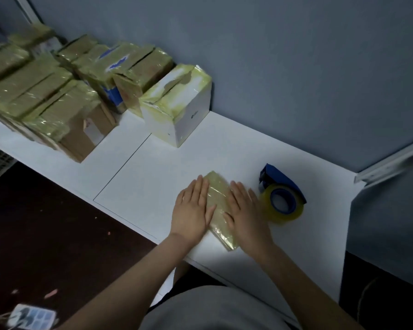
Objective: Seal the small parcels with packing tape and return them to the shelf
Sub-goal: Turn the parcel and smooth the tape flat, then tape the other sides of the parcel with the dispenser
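A small flat parcel (pixel 218 206) wrapped in yellowish tape lies on the white table (pixel 153 177) near its front edge. My left hand (pixel 192 209) presses flat on the parcel's left side, fingers straight. On its right side my right hand (pixel 244 210) presses flat in the same way. A blue tape dispenser (pixel 281 194) with a roll of yellowish packing tape stands just right of my right hand, apart from it.
A white taped box (pixel 177 108) stands at the back by the blue wall. Several taped cardboard parcels (pixel 45 96) are stacked at the back left. Dark floor with a power strip (pixel 31 316) lies below left. A white rail (pixel 391 165) juts in at the right.
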